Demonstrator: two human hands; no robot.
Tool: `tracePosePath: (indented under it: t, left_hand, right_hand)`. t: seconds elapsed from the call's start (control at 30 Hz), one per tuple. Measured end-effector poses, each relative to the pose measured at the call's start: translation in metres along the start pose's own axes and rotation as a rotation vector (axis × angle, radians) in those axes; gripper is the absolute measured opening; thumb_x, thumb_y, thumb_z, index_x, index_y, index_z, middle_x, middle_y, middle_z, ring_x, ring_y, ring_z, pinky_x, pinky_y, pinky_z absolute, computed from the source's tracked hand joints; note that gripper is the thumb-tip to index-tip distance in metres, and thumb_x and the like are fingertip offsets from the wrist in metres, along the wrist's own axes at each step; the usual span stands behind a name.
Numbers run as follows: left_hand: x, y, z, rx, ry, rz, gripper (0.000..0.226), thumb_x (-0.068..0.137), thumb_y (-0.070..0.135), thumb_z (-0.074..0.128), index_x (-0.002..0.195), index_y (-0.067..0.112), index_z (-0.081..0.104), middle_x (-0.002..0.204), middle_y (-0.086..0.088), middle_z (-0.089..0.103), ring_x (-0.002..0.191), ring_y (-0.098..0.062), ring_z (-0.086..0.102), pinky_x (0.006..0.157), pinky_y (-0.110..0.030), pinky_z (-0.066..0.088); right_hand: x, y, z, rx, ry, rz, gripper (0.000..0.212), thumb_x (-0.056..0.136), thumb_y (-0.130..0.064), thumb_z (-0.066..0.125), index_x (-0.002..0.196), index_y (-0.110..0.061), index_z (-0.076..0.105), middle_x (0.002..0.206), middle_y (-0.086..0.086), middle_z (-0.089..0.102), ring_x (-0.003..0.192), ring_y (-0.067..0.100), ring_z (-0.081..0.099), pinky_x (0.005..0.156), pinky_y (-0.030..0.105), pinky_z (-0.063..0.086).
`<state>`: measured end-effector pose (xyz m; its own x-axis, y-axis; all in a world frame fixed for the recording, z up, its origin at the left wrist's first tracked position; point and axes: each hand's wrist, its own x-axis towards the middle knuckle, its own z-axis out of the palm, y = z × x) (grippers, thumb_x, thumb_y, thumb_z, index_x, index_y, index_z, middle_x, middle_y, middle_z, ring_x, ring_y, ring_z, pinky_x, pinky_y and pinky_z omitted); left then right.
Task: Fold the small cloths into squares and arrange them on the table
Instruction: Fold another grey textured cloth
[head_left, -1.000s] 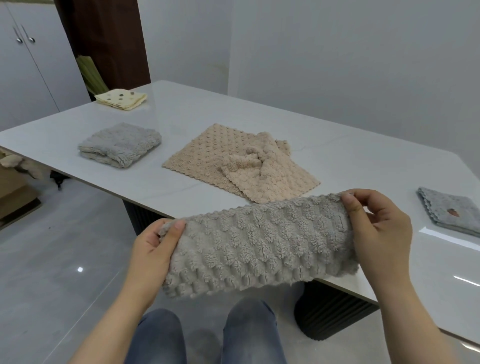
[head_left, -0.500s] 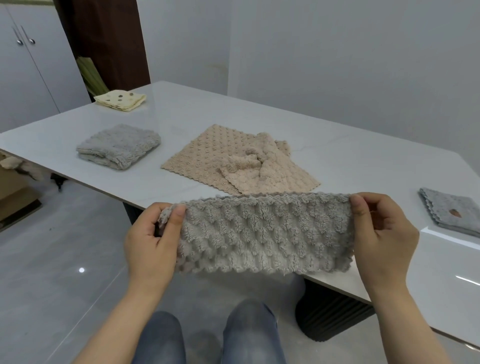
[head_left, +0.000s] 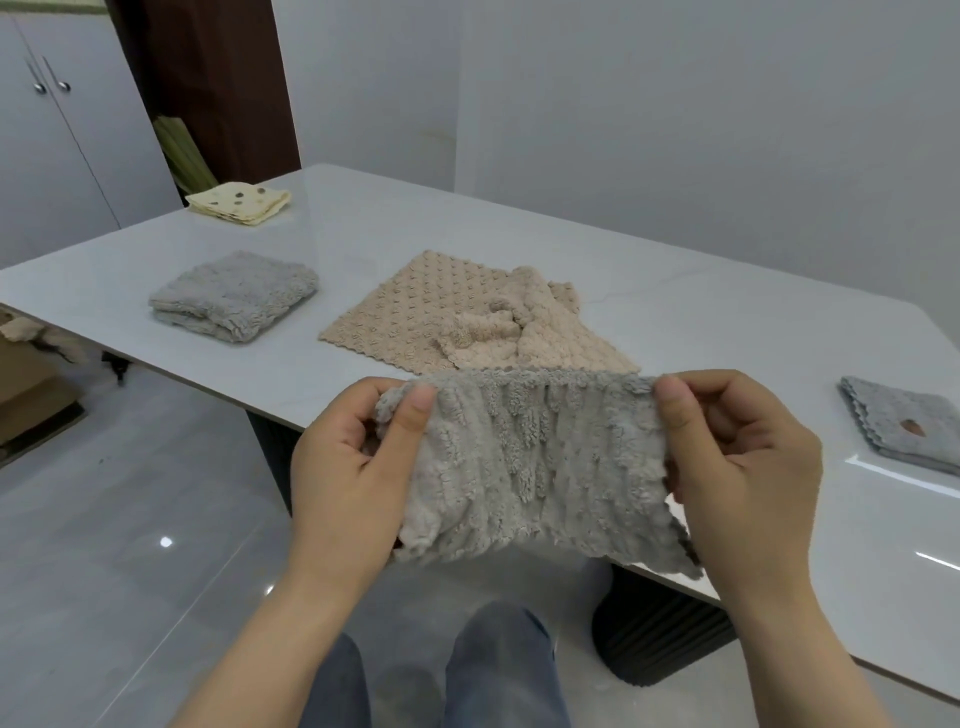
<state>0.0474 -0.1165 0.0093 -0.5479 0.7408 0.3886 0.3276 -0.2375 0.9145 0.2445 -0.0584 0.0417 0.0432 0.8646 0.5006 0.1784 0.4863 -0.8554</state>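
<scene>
A fluffy grey cloth (head_left: 540, 467) hangs in the air in front of the table's near edge, stretched between my hands. My left hand (head_left: 353, 467) pinches its upper left corner with thumb on top. My right hand (head_left: 743, 462) pinches the upper right corner the same way. On the white table (head_left: 675, 291) lie beige cloths (head_left: 415, 312), one flat and one rumpled on top of it, a folded grey cloth (head_left: 234, 293) at the left, a folded yellow spotted cloth (head_left: 239, 200) at the far left corner, and a folded grey cloth (head_left: 904, 426) at the right.
A dark ribbed table base (head_left: 660, 623) stands under the table near my knees (head_left: 498, 670). White cupboards (head_left: 57, 130) and a dark door (head_left: 208, 83) are at the far left. A cardboard box (head_left: 26, 389) sits on the grey floor at the left.
My hands have moved closer together and risen slightly, so the grey cloth now sags in vertical ripples and hangs lower at its bottom edge. The cloths on the table have not moved.
</scene>
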Motion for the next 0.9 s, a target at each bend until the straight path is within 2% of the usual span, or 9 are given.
tracePosePath:
  t: [0.1, 0.2, 0.33, 0.47, 0.53, 0.63, 0.7, 0.83, 0.9]
  left_hand:
    - [-0.003, 0.009, 0.006, -0.027, -0.077, -0.015, 0.036, 0.085, 0.042, 0.060, 0.074, 0.008, 0.058, 0.062, -0.023, 0.051, 0.050, -0.025, 0.045, 0.048, -0.040, 0.041]
    - [-0.008, 0.016, 0.010, -0.064, -0.149, -0.032, 0.024, 0.082, 0.041, 0.060, 0.079, 0.017, 0.065, 0.060, -0.018, 0.052, 0.052, -0.020, 0.045, 0.049, -0.039, 0.042]
    - [-0.012, 0.021, 0.015, -0.104, -0.203, -0.048, 0.019, 0.082, 0.039, 0.062, 0.085, 0.021, 0.068, 0.070, -0.020, 0.062, 0.060, -0.036, 0.054, 0.058, -0.047, 0.049]
    - [-0.016, 0.025, 0.015, -0.182, -0.260, -0.103, 0.015, 0.081, 0.030, 0.064, 0.090, 0.020, 0.071, 0.076, 0.002, 0.073, 0.071, -0.018, 0.069, 0.065, -0.035, 0.055]
    - [-0.018, 0.024, 0.015, -0.256, -0.289, -0.157, 0.018, 0.082, 0.024, 0.069, 0.097, 0.014, 0.071, 0.087, -0.002, 0.076, 0.081, -0.020, 0.072, 0.071, -0.030, 0.057]
    - [-0.020, 0.024, 0.012, -0.296, -0.306, -0.174, 0.020, 0.080, 0.018, 0.068, 0.098, 0.009, 0.072, 0.090, -0.003, 0.076, 0.086, -0.016, 0.072, 0.075, -0.023, 0.055]
    - [-0.020, 0.024, 0.011, -0.291, -0.302, -0.169, 0.015, 0.082, 0.014, 0.067, 0.095, 0.011, 0.073, 0.088, -0.002, 0.076, 0.083, -0.015, 0.072, 0.073, -0.022, 0.055]
    - [-0.021, 0.024, 0.009, -0.287, -0.270, -0.155, 0.014, 0.082, 0.009, 0.063, 0.088, 0.014, 0.075, 0.080, -0.001, 0.076, 0.076, -0.013, 0.072, 0.067, -0.019, 0.054]
    - [-0.021, 0.026, 0.010, -0.296, -0.270, -0.156, 0.015, 0.084, 0.005, 0.062, 0.086, 0.013, 0.075, 0.077, -0.001, 0.076, 0.071, -0.010, 0.072, 0.062, -0.017, 0.053]
  right_hand:
    - [-0.005, -0.012, 0.007, 0.059, -0.101, -0.005, 0.014, 0.085, -0.022, 0.064, 0.075, -0.013, 0.066, 0.047, 0.001, 0.057, 0.037, 0.009, 0.050, 0.042, 0.015, 0.042]
    - [-0.009, -0.019, 0.014, 0.119, -0.179, 0.012, 0.013, 0.083, -0.022, 0.064, 0.074, -0.012, 0.066, 0.046, -0.002, 0.058, 0.037, 0.010, 0.051, 0.043, 0.014, 0.041]
    - [-0.013, -0.021, 0.020, 0.155, -0.270, 0.047, 0.012, 0.085, -0.019, 0.064, 0.075, -0.013, 0.065, 0.047, -0.002, 0.059, 0.039, 0.011, 0.055, 0.044, 0.013, 0.041]
    - [-0.017, -0.019, 0.021, 0.151, -0.307, 0.067, 0.009, 0.087, -0.015, 0.064, 0.079, -0.016, 0.064, 0.047, -0.001, 0.059, 0.041, 0.012, 0.058, 0.047, 0.013, 0.042]
    - [-0.017, -0.019, 0.021, 0.162, -0.345, 0.088, 0.002, 0.089, -0.017, 0.062, 0.089, -0.017, 0.064, 0.052, 0.001, 0.063, 0.044, 0.015, 0.061, 0.049, 0.014, 0.045]
    - [-0.017, -0.017, 0.018, 0.196, -0.458, 0.107, 0.018, 0.094, -0.025, 0.055, 0.111, -0.022, 0.061, 0.066, 0.007, 0.069, 0.054, 0.019, 0.066, 0.053, 0.020, 0.049]
    - [-0.017, -0.016, 0.017, 0.218, -0.533, 0.118, 0.025, 0.096, -0.021, 0.049, 0.117, -0.023, 0.061, 0.072, 0.009, 0.069, 0.058, 0.022, 0.067, 0.055, 0.023, 0.051]
    - [-0.016, -0.014, 0.018, 0.193, -0.574, 0.138, 0.028, 0.094, -0.001, 0.053, 0.108, -0.021, 0.066, 0.070, 0.011, 0.067, 0.058, 0.022, 0.066, 0.056, 0.022, 0.050]
    - [-0.014, -0.014, 0.020, 0.185, -0.562, 0.158, 0.024, 0.090, -0.001, 0.059, 0.100, -0.021, 0.068, 0.064, 0.010, 0.065, 0.052, 0.020, 0.063, 0.052, 0.022, 0.049]
